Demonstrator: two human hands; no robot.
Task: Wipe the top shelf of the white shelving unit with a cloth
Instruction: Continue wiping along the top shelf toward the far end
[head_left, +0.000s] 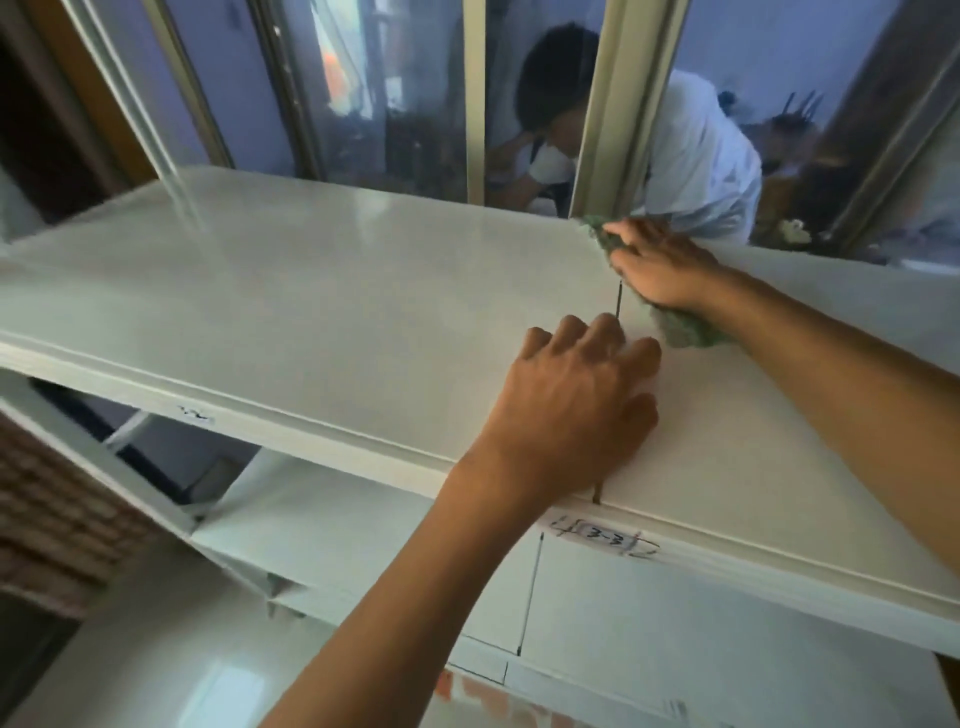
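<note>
The white top shelf (322, 291) spans the view from left to right. My right hand (660, 265) presses a green cloth (685, 332) flat on the shelf near its back edge, right of centre; cloth shows at my fingertips and under my wrist. My left hand (571, 410) rests on the shelf near the front edge, fingers slightly curled, holding nothing. A thin dark seam line (618, 306) runs between the two hands.
A window with pale frames (618, 109) stands right behind the shelf; another person in a white shirt (696, 150) is beyond the glass. A lower shelf (337, 525) and a taped label (602, 540) sit below the front edge. A brown woven basket (57, 519) is at lower left.
</note>
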